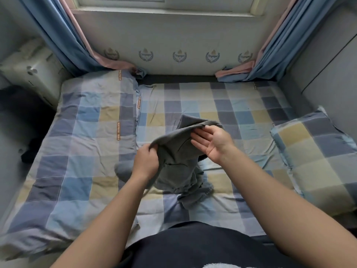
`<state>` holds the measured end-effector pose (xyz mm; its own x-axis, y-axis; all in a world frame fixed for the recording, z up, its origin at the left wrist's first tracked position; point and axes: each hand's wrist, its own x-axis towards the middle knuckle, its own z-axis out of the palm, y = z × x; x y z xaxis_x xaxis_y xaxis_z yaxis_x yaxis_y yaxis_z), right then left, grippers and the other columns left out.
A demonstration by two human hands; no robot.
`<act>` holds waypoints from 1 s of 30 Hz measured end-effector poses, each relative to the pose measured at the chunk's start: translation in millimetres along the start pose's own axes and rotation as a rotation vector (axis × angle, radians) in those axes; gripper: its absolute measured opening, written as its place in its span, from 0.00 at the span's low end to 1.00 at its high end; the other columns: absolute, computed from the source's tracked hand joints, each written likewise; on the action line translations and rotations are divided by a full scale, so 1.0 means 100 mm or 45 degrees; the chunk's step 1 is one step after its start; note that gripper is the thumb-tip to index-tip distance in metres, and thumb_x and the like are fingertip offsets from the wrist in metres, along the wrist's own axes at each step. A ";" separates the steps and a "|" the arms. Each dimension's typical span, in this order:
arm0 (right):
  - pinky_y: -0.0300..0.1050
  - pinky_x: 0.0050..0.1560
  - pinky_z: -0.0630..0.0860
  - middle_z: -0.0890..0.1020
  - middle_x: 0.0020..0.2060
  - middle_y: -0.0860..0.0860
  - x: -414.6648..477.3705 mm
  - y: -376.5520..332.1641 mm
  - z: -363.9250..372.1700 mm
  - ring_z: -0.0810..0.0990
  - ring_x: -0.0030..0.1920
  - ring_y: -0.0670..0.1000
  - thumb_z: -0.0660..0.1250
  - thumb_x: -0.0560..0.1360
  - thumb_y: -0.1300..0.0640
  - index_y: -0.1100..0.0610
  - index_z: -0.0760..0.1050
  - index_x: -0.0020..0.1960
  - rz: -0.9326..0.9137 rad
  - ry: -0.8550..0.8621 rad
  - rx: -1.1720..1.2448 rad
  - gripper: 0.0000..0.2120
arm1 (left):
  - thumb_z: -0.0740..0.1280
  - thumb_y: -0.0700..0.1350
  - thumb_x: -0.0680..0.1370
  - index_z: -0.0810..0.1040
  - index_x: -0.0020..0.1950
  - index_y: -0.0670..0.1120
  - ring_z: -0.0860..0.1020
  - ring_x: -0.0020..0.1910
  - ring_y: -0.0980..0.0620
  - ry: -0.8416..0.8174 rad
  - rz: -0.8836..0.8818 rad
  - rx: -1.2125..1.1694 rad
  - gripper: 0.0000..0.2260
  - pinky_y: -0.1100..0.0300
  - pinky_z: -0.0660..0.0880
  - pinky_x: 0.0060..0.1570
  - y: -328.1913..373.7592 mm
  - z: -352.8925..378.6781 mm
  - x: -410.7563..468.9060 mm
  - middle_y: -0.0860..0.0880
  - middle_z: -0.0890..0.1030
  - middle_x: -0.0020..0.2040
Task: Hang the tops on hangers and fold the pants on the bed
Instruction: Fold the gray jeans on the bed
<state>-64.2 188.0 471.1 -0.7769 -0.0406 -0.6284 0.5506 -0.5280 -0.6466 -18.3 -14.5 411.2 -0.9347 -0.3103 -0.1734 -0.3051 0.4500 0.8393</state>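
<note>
Well, left hand [146,160] grips grey pants [179,165]; right hand [211,141] rests flat-fingered against them. Orange lettering [118,130] beyond the left hand is illegible

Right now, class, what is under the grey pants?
The checked sheet shows all round the pants, whose lower end lies bunched on it. The left hand grips the raised top and the right hand touches it. Whatever lies beneath the bunched cloth is covered.

Grey pants [179,157]; blue, yellow and grey checked bedsheet [241,105] and pillow [316,157]; blue-and-pink curtains [63,39].
</note>
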 end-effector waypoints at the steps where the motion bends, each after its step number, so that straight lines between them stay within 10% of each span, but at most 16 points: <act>1: 0.52 0.42 0.84 0.84 0.54 0.59 -0.01 0.07 -0.06 0.85 0.51 0.57 0.59 0.84 0.56 0.59 0.74 0.60 -0.022 -0.012 -0.121 0.10 | 0.59 0.44 0.85 0.78 0.47 0.46 0.77 0.47 0.46 0.012 -0.026 -0.110 0.11 0.55 0.69 0.41 0.03 -0.04 0.01 0.48 0.80 0.42; 4: 0.49 0.50 0.82 0.82 0.59 0.56 -0.11 0.34 -0.22 0.83 0.56 0.53 0.68 0.80 0.52 0.52 0.73 0.62 -0.099 -0.148 -0.620 0.12 | 0.61 0.46 0.84 0.80 0.49 0.44 0.79 0.48 0.46 0.028 -0.086 -0.376 0.10 0.54 0.76 0.47 0.17 -0.14 0.03 0.46 0.82 0.45; 8: 0.43 0.64 0.74 0.74 0.66 0.42 -0.25 0.78 -0.34 0.74 0.65 0.41 0.78 0.66 0.41 0.43 0.61 0.75 -0.133 -0.509 -1.123 0.43 | 0.62 0.46 0.84 0.83 0.54 0.44 0.83 0.50 0.43 -0.112 -0.228 -0.728 0.11 0.48 0.81 0.54 0.39 -0.14 -0.06 0.41 0.85 0.49; 13: 0.47 0.53 0.79 0.84 0.43 0.44 -0.21 1.01 -0.28 0.82 0.47 0.43 0.71 0.77 0.62 0.51 0.78 0.50 -0.347 -0.438 -1.140 0.07 | 0.66 0.42 0.82 0.80 0.57 0.39 0.81 0.52 0.41 -0.219 -0.326 -0.861 0.08 0.44 0.78 0.57 0.40 -0.14 -0.14 0.39 0.83 0.49; 17: 0.54 0.42 0.73 0.82 0.35 0.57 -0.19 0.75 -0.28 0.75 0.38 0.47 0.66 0.79 0.63 0.62 0.78 0.41 -0.526 -0.230 -1.307 0.09 | 0.75 0.44 0.76 0.64 0.77 0.49 0.76 0.62 0.51 -0.148 -0.131 -0.456 0.33 0.58 0.75 0.57 0.28 -0.28 -0.17 0.48 0.76 0.66; 22: 0.51 0.43 0.77 0.84 0.36 0.56 -0.36 0.34 -0.13 0.80 0.37 0.50 0.70 0.78 0.60 0.61 0.81 0.43 -0.623 -0.270 -1.189 0.07 | 0.76 0.71 0.57 0.49 0.78 0.70 0.46 0.80 0.54 -0.546 0.507 0.354 0.55 0.47 0.50 0.78 0.30 -0.38 -0.27 0.62 0.44 0.81; 25: 0.53 0.49 0.81 0.85 0.41 0.59 -0.48 0.18 0.04 0.84 0.44 0.59 0.70 0.78 0.60 0.63 0.82 0.47 -0.705 -0.473 -1.178 0.06 | 0.78 0.68 0.58 0.52 0.79 0.65 0.51 0.81 0.54 -0.588 0.645 0.294 0.55 0.43 0.55 0.78 0.36 -0.21 -0.37 0.62 0.53 0.80; 30: 0.36 0.46 0.78 0.86 0.41 0.46 -0.59 0.06 0.13 0.83 0.44 0.44 0.71 0.77 0.60 0.52 0.85 0.46 -0.813 -0.614 -1.151 0.05 | 0.76 0.46 0.70 0.76 0.65 0.49 0.81 0.56 0.49 -0.407 0.462 -0.143 0.24 0.43 0.78 0.56 0.35 -0.05 -0.36 0.50 0.83 0.56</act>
<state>-19.2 176.3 509.6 -0.9149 -0.4033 0.0165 -0.1093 0.2081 -0.9720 5.8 7.8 449.2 -0.9915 0.1297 0.0062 0.0558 0.3828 0.9222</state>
